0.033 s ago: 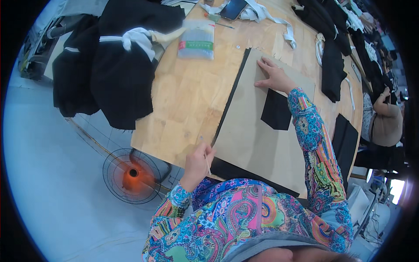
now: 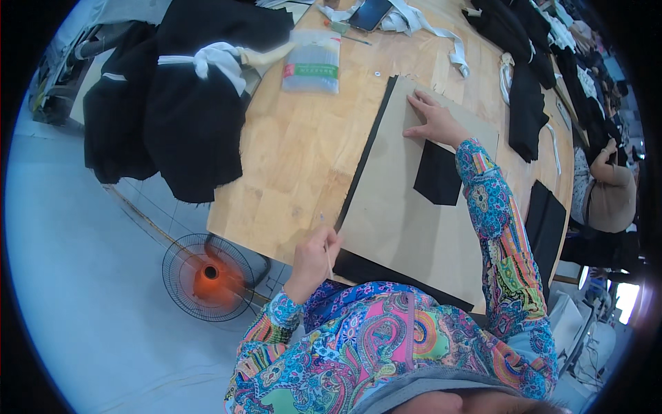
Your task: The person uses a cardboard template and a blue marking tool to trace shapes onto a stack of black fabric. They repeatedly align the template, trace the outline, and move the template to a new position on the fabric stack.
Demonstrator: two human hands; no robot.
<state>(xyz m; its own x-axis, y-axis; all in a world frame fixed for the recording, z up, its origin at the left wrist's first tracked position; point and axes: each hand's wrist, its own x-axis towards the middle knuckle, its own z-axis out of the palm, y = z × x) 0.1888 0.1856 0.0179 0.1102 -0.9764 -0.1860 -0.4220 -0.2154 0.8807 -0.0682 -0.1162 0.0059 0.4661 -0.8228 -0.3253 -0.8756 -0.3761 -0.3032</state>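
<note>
A large beige card pattern (image 2: 386,200) lies on black fabric (image 2: 372,272), which shows along its left and near edges. My right hand (image 2: 436,121) rests on the far part of the card, fingers spread. Beside its wrist is a black pointed shape (image 2: 438,176); whether it is a cut-out or a piece lying on top, I cannot tell. At the card's near left corner, my left hand (image 2: 314,262) is closed in a pinch on a thin pale pen (image 2: 329,261), partly hidden by the fingers.
The wooden table (image 2: 296,165) also bears a clear plastic packet (image 2: 312,62), a phone (image 2: 369,14), white strips (image 2: 441,34) and black fabric pieces (image 2: 527,103). Black cloth bundles (image 2: 193,103) hang over the left edge. A fan (image 2: 209,276) stands below; another person (image 2: 607,186) is at right.
</note>
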